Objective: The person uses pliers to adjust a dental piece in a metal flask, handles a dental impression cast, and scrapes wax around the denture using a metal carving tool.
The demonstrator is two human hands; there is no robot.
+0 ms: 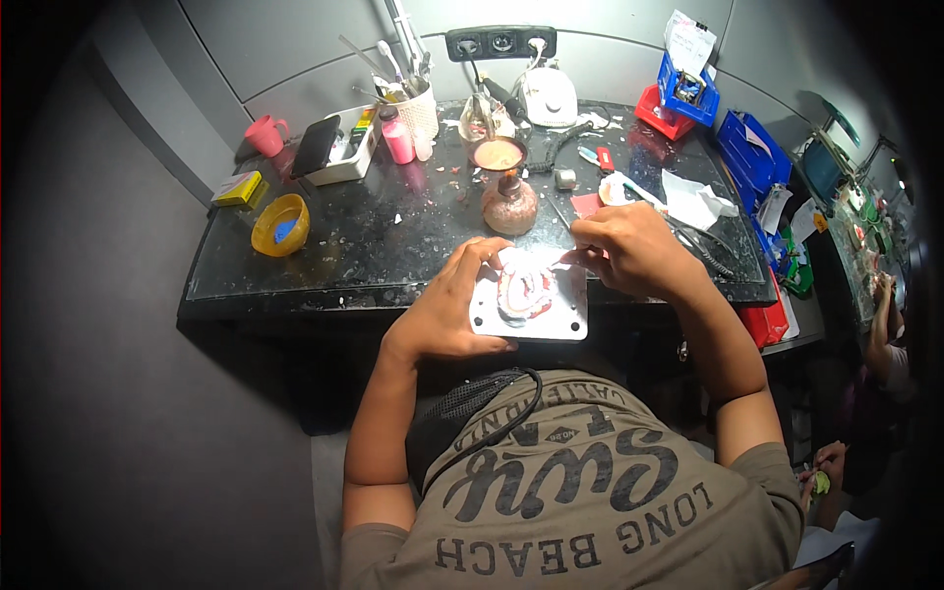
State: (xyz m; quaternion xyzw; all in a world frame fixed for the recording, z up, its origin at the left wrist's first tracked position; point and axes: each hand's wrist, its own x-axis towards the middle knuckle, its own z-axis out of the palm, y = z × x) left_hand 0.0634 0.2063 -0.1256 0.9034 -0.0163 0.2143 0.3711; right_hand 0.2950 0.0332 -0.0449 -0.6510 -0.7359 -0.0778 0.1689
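Note:
My left hand point(444, 300) grips the side of a flat, light metal plate point(559, 325) with dark holes at its near corners. On the plate sits a horseshoe-shaped dental model point(524, 293) with white and pinkish-red parts, its far side washed out by bright light. My right hand point(629, 248) is closed, its fingertips pinched at the far right edge of the model; whatever they hold is hidden. A thin metal tool point(558, 210) shows beside its knuckles, and I cannot tell whether it lies on the bench or is held. Pink wax sheet point(586, 205) lies just beyond.
Beyond the model stands a glass spirit burner point(509, 209) with a pan of pinkish material point(498, 153) above it. A yellow bowl point(280, 226) and a pink bottle point(397, 138) stand left. Blue bins point(752, 147) line the right side, and another person's hands point(828, 462) show lower right.

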